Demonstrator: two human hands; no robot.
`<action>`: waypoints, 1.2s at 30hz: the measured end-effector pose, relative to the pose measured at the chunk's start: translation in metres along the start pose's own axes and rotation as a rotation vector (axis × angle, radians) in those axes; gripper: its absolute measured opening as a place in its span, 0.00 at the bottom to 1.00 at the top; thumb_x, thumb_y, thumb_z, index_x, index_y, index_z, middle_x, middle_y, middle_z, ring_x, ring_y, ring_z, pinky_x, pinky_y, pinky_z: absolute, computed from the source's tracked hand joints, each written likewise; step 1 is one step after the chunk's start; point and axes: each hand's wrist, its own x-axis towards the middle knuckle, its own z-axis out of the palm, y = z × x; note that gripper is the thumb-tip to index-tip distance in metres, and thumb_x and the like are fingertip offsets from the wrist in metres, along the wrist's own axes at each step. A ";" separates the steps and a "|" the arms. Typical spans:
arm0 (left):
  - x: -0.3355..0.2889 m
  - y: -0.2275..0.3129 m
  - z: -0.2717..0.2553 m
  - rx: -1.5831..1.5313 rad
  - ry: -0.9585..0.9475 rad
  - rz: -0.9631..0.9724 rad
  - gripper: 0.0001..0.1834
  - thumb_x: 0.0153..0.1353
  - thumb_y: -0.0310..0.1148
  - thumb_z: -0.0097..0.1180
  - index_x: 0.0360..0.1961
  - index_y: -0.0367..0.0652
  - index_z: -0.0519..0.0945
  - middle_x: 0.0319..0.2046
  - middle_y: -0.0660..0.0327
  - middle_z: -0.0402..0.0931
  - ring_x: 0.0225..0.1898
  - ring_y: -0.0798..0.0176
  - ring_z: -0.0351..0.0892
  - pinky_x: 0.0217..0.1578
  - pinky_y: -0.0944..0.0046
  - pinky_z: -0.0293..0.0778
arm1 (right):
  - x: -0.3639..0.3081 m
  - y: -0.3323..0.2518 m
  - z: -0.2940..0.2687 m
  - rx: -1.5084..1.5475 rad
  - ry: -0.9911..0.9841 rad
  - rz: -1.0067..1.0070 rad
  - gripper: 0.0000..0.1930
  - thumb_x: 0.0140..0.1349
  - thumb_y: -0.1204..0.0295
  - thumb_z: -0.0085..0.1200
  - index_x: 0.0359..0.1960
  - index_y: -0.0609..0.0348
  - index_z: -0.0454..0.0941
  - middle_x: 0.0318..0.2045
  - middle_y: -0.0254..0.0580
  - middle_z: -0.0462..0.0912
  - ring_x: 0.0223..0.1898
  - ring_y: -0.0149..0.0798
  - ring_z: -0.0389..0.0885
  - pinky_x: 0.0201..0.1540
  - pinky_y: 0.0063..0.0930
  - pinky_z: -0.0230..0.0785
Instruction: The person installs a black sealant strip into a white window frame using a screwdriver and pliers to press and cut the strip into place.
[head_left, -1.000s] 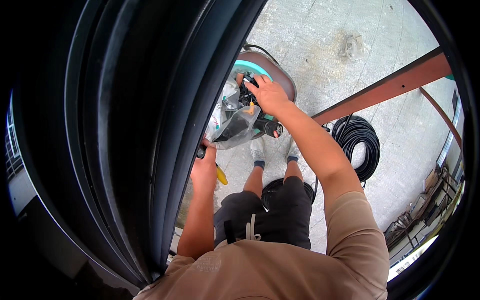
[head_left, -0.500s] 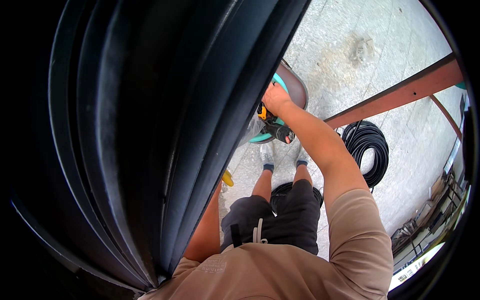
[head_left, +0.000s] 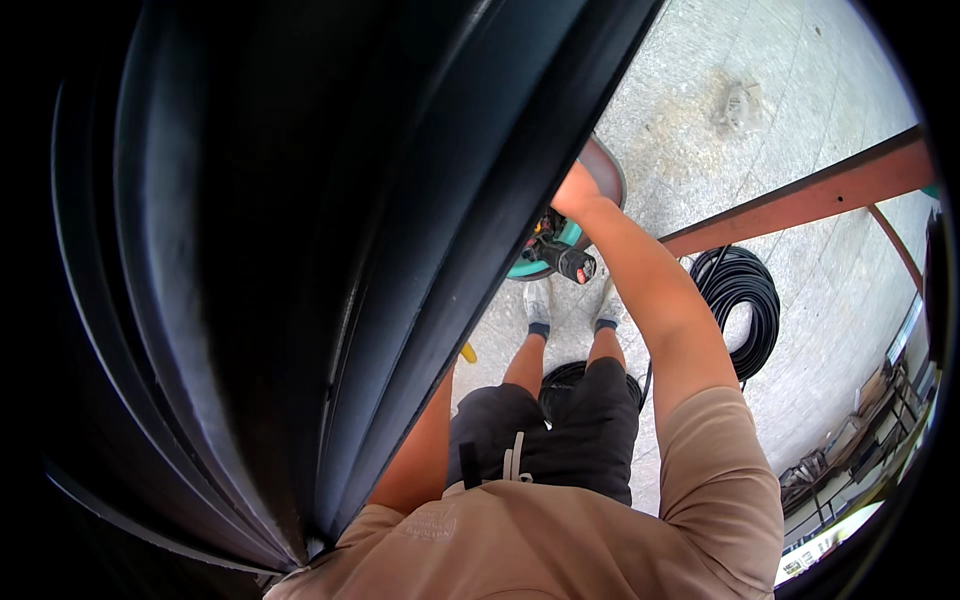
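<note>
A large dark ridged panel (head_left: 430,200) fills the left half of the view, very close. My right hand (head_left: 577,190) reaches past its edge; the fingers are hidden behind it, so what they hold cannot be seen. Below that hand lies a black tool (head_left: 570,262), cylindrical with a reddish end, over a teal-rimmed container (head_left: 528,270). A brown rounded surface (head_left: 608,170) shows just beyond the hand. Of my left arm only the forearm (head_left: 425,450) shows; the panel covers the hand. A small yellow piece (head_left: 468,352) peeks out near it.
A coil of black hose or cable (head_left: 745,310) lies on the pale floor to the right, and another black coil (head_left: 565,390) lies between my legs. A reddish-brown beam (head_left: 800,200) slants across the right. Crumpled clear plastic (head_left: 740,105) lies farther off.
The dark panel's edge now covers more of the view to the right. It hides my right hand's fingers and more of the container and yellow piece. My right hand has shifted slightly right.
</note>
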 end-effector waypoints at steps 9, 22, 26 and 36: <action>0.011 0.028 0.016 0.114 0.063 0.082 0.14 0.75 0.34 0.72 0.53 0.40 0.83 0.39 0.69 0.77 0.39 0.73 0.69 0.41 0.66 0.68 | -0.009 -0.013 -0.010 0.468 0.054 0.172 0.25 0.59 0.77 0.75 0.59 0.47 0.85 0.51 0.44 0.88 0.56 0.50 0.91 0.61 0.41 0.82; 0.088 0.007 0.017 0.453 0.137 0.179 0.21 0.70 0.44 0.78 0.47 0.37 0.84 0.34 0.63 0.82 0.34 0.68 0.77 0.37 0.59 0.74 | -0.042 -0.138 -0.103 0.497 -0.366 -0.178 0.25 0.59 0.77 0.72 0.60 0.51 0.85 0.48 0.47 0.91 0.49 0.49 0.90 0.66 0.38 0.76; 0.088 -0.003 0.009 0.177 0.165 0.199 0.19 0.74 0.42 0.76 0.48 0.36 0.84 0.38 0.62 0.84 0.39 0.67 0.78 0.43 0.59 0.76 | -0.054 -0.143 -0.079 0.240 -0.454 -0.343 0.31 0.55 0.83 0.69 0.65 0.54 0.85 0.58 0.56 0.86 0.60 0.60 0.87 0.66 0.47 0.79; 0.038 0.058 0.007 0.694 -0.135 0.204 0.29 0.57 0.47 0.87 0.46 0.34 0.87 0.35 0.55 0.87 0.36 0.60 0.84 0.41 0.55 0.80 | -0.144 -0.149 -0.044 0.182 -0.410 -0.432 0.23 0.62 0.88 0.61 0.56 0.51 0.86 0.50 0.48 0.84 0.55 0.58 0.88 0.54 0.56 0.80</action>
